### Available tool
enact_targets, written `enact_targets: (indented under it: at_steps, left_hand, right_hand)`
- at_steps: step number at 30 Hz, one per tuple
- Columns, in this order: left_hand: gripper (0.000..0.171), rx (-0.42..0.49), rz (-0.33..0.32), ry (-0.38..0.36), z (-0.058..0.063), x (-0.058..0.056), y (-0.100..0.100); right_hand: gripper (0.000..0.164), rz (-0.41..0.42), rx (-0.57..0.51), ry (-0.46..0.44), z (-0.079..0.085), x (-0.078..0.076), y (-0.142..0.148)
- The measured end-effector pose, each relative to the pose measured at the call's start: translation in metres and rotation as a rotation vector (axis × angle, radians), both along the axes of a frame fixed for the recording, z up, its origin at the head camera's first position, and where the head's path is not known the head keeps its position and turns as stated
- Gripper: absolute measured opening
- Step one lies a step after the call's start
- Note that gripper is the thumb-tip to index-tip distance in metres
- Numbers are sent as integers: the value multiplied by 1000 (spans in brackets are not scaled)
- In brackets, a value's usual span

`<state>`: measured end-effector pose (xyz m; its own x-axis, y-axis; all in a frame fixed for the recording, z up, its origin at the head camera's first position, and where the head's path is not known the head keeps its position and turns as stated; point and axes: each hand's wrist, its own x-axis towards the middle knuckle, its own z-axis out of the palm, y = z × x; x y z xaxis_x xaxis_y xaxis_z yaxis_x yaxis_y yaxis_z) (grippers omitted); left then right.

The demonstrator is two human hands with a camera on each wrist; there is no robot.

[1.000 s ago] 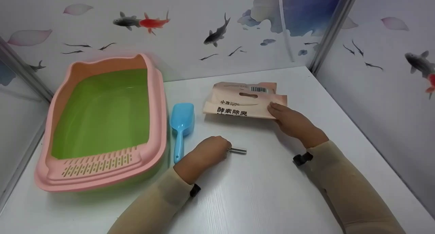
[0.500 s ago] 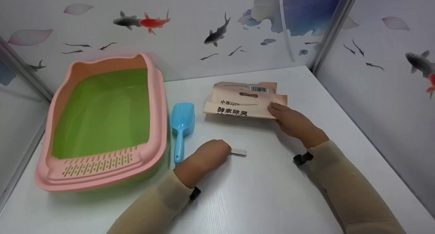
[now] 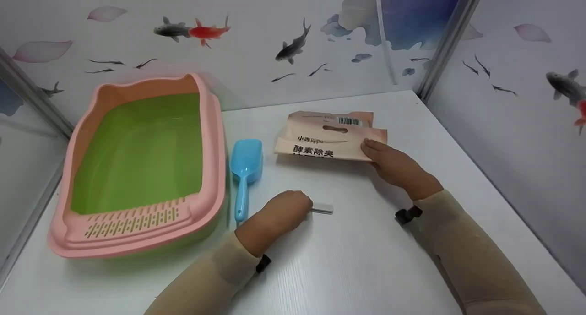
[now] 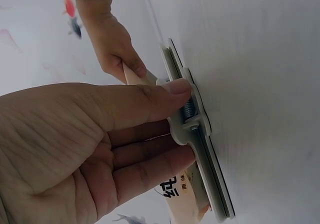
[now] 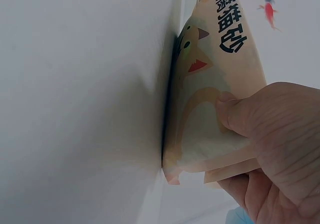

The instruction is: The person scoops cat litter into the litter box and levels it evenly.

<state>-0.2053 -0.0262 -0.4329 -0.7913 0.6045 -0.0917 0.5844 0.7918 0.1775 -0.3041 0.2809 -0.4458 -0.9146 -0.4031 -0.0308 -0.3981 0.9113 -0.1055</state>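
Observation:
My left hand (image 3: 283, 213) pinches a pale bag clip (image 4: 210, 176) between thumb and fingers, low over the white table. Its spring shows under the thumb in the left wrist view, and one end sticks out to the right of the hand in the head view. My right hand (image 3: 394, 166) holds the right side of a peach cat litter bag (image 3: 316, 130), thumb on the front and fingers behind. The bag has a handle slot, a barcode and dark printed characters; a cat picture (image 5: 197, 59) shows on it in the right wrist view.
A pink and green litter box (image 3: 214, 159) stands at the left, with a slotted front ledge. Between it and the bag lies a blue scoop (image 3: 247, 159), handle toward me. Walls with printed fish (image 3: 293, 45) border the white table (image 3: 348, 260) at the back and right.
My left hand has dropped slightly toward me with the bag clip, whose visible end has turned a little. The right hand and the cat litter bag have stayed in place.

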Motion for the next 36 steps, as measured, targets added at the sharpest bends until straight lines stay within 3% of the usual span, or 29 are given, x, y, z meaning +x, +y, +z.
enact_targets:
  at_steps: [5,10,16,23,30,36]
  left_hand:
    - [11,5,14,-15,0,0,0]
    - [9,23,-12,-10,-1,-1,-1]
    - [11,98,-15,-90,6,-9,-5]
    - [43,195,97,-102,22,-24,-11]
    - [43,282,186,-57,27,-48,-12]
    - [43,300,261,-42,34,-64,-7]
  right_hand:
    - [61,-10,7,-17,0,-1,0]
    - [60,-1,13,-11,0,-1,0]
    - [59,4,20,-10,1,-1,0]
    - [58,18,13,-1,-1,-2,1]
    - [58,11,-6,3,0,0,1]
    - [58,7,-12,1,0,0,1]
